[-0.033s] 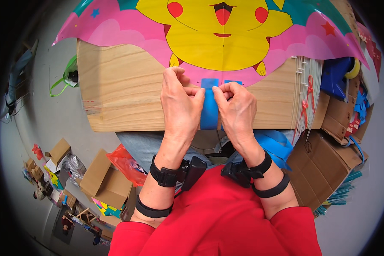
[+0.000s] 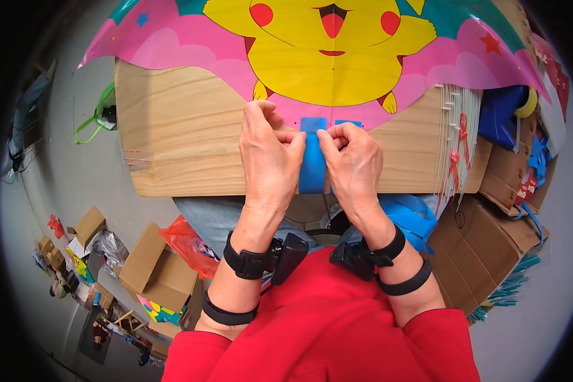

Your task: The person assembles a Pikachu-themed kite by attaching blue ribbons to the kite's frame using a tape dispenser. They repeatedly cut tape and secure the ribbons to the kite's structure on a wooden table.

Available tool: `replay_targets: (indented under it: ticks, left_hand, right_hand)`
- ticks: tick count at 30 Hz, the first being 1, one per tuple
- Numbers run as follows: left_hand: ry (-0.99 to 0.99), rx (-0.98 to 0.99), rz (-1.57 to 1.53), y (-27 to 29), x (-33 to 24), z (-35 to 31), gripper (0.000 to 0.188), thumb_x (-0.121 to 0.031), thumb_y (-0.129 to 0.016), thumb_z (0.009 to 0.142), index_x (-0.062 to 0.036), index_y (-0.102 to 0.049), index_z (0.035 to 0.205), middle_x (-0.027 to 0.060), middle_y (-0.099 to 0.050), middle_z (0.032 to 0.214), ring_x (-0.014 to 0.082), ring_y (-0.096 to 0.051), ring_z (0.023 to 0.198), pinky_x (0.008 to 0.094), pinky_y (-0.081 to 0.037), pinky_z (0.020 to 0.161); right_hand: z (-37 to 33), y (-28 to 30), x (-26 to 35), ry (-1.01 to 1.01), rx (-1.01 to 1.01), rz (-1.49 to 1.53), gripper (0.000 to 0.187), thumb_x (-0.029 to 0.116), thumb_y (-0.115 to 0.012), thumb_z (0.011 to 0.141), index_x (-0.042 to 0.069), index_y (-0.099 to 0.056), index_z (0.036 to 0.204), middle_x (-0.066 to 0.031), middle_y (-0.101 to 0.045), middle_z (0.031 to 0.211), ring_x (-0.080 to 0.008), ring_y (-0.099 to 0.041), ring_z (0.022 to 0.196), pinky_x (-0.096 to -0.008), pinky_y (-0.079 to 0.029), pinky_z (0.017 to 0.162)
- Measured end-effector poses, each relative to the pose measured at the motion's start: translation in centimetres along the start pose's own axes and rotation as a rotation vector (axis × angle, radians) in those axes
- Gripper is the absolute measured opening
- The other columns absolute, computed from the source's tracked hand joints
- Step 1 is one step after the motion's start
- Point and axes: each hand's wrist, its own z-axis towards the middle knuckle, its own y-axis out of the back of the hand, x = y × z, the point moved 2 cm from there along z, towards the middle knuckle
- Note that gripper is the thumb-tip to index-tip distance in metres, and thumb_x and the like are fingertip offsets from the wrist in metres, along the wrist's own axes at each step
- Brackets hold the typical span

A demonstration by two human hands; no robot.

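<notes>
A printed kite sheet [image 2: 356, 76], pink and green with a yellow cartoon figure, lies over the far part of the wooden table. At its near edge, a blue ribbon strip [image 2: 312, 165] overlaps the pink and runs down toward the table's front edge. My left hand [image 2: 268, 149] pinches the strip's left edge between thumb and forefinger, close to its upper end. On the opposite edge, my right hand [image 2: 353, 156] pinches it the same way. Another blue piece [image 2: 348, 123] shows on the pink just right of the strip, partly hidden by my right hand.
Thin white rods [image 2: 455, 134] tied with red string lie along the right side of the wooden table [image 2: 184, 140]. Cardboard boxes [image 2: 484, 254] stand at the right. More blue ribbon [image 2: 410, 219] hangs by my right forearm. An open box [image 2: 159, 270] and red plastic bag [image 2: 188, 242] are at left.
</notes>
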Motion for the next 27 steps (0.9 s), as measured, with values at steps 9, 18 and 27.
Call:
replay_targets:
  ticks: [9, 18, 27]
  left_hand:
    - [0.043, 0.014, 0.015, 0.09, -0.20, 0.24, 0.043, 0.008, -0.070, 0.072, 0.0047, -0.043, 0.106, 0.0189, -0.052, 0.100, 0.0233, -0.067, 0.066, 0.0351, -0.053, 0.067]
    - [0.036, 0.023, 0.028, 0.11, -0.38, 0.39, 0.041, 0.009, -0.068, 0.072, 0.0046, -0.043, 0.105, 0.0179, -0.051, 0.100, 0.0228, -0.066, 0.066, 0.0342, -0.054, 0.066]
    - [-0.006, 0.011, 0.137, 0.04, 0.29, 0.49, 0.046, -0.001, -0.076, 0.072, 0.0026, -0.045, 0.106, 0.0153, -0.057, 0.098, 0.0208, -0.070, 0.072, 0.0335, -0.053, 0.071]
  right_hand:
    - [0.07, 0.09, 0.10, 0.004, 0.002, 0.005, 0.019, 0.017, -0.074, 0.081, 0.002, -0.063, 0.073, -0.0114, -0.061, 0.068, -0.0305, -0.060, 0.062, -0.0417, -0.044, 0.057]
    - [0.10, 0.08, 0.06, 0.004, 0.001, -0.007, 0.019, 0.017, -0.074, 0.080, 0.003, -0.064, 0.073, -0.0101, -0.061, 0.067, -0.0292, -0.060, 0.062, -0.0408, -0.045, 0.058]
    - [0.20, 0.00, -0.08, 0.000, 0.004, -0.004, 0.019, 0.017, -0.075, 0.079, 0.003, -0.064, 0.072, -0.0096, -0.061, 0.066, -0.0287, -0.060, 0.061, -0.0404, -0.045, 0.057]
